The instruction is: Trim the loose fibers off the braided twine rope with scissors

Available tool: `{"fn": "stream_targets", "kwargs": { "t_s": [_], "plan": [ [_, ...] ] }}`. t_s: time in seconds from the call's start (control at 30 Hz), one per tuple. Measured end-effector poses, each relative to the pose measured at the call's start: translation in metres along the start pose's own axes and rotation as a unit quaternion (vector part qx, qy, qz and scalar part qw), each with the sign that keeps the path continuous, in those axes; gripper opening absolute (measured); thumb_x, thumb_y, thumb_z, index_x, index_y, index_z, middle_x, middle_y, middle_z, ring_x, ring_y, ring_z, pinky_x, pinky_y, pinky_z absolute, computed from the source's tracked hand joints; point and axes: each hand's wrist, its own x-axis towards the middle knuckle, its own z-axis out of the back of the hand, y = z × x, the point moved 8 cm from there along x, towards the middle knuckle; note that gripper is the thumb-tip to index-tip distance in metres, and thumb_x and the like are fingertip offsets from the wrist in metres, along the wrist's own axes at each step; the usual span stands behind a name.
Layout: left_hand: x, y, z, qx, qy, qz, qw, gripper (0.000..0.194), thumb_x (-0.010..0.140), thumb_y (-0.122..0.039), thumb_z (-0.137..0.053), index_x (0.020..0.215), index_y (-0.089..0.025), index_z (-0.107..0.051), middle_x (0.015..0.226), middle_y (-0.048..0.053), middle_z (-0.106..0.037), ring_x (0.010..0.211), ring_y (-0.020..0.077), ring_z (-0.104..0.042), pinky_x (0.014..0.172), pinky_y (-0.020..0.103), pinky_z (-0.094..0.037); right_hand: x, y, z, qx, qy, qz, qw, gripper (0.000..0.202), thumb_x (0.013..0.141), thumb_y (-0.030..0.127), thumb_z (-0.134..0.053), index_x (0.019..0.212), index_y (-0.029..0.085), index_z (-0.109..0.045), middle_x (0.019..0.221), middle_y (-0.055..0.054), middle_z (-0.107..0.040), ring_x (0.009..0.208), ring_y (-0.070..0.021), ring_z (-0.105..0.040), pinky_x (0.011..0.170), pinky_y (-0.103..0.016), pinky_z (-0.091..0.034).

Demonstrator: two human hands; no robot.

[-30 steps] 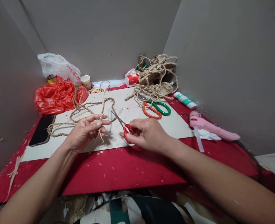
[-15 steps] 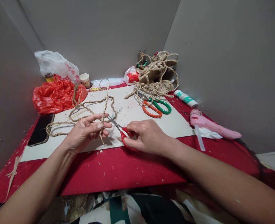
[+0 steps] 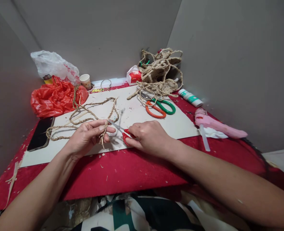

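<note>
Left hand has its fingers pinched snug on a braided cord, thumb on top, with a short frayed tail poking out below the grip. Right hand is curled around the red-handled scissors, fingers wrapped on the handles. The blade tips are right at the cord, just by the left fingertips. Can't tell if the metal actually touches it.

The rest of the cord runs up from the grip and loops off to the left over a white sheet, which lies on a red surface with little scraps scattered about.

Further out: a phone sits at the sheet's left edge, with a crumpled red plastic bag behind it, a white plastic bag behind that, and a paper cup next to them. Past the right hand there's a bigger pair of scissors with green and orange handles, partly under a messy heap of braided rope. Over on the far right, a pink glue gun and a white-and-green roll.
</note>
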Motion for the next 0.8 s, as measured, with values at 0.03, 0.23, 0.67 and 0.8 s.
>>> {"fn": "stream_targets", "kwargs": {
  "t_s": [0.03, 0.23, 0.67, 0.8],
  "plan": [
    [0.000, 0.001, 0.000, -0.001, 0.000, 0.000, 1.000, 0.025, 0.067, -0.016, -0.079, 0.090, -0.011, -0.070, 0.080, 0.010, -0.075, 0.053, 0.0128, -0.066, 0.054, 0.021, -0.051, 0.000, 0.000, -0.001, 0.000, 0.005, -0.002, 1.000, 0.030, 0.088, 0.037, -0.053, 0.075, 0.014, -0.067, 0.068, -0.008, -0.068, 0.056, -0.0148, -0.053, 0.054, -0.029, -0.017],
    [0.001, 0.003, 0.006, 0.042, -0.017, -0.008, 0.999, 0.034, 0.070, -0.020, -0.077, 0.102, -0.015, -0.065, 0.075, 0.008, -0.074, 0.056, 0.0158, -0.067, 0.057, 0.024, -0.051, 0.000, -0.003, -0.002, 0.012, -0.007, -0.003, 1.000, 0.028, 0.089, 0.036, -0.054, 0.075, 0.015, -0.066, 0.069, -0.006, -0.067, 0.056, -0.0134, -0.051, 0.054, -0.028, -0.017],
    [-0.001, -0.002, 0.008, 0.121, -0.015, -0.006, 0.993, 0.019, 0.074, -0.027, -0.075, 0.085, -0.012, -0.071, 0.075, 0.004, -0.071, 0.058, 0.0091, -0.063, 0.058, 0.018, -0.048, 0.001, -0.008, 0.002, 0.117, -0.021, -0.027, 0.993, 0.027, 0.084, 0.029, -0.051, 0.062, 0.015, -0.061, 0.061, -0.003, -0.061, 0.055, -0.0107, -0.044, 0.054, -0.025, -0.020],
    [0.002, -0.005, 0.016, 0.116, -0.067, -0.036, 0.990, 0.019, 0.066, -0.025, -0.081, 0.075, -0.014, -0.068, 0.068, 0.002, -0.070, 0.057, 0.0095, -0.062, 0.053, 0.018, -0.045, 0.002, -0.009, 0.001, 0.237, 0.000, -0.066, 0.969, 0.033, 0.079, 0.034, -0.057, 0.053, 0.016, -0.049, 0.051, 0.003, -0.044, 0.051, -0.0076, -0.031, 0.053, -0.025, -0.020]
  ]
}}
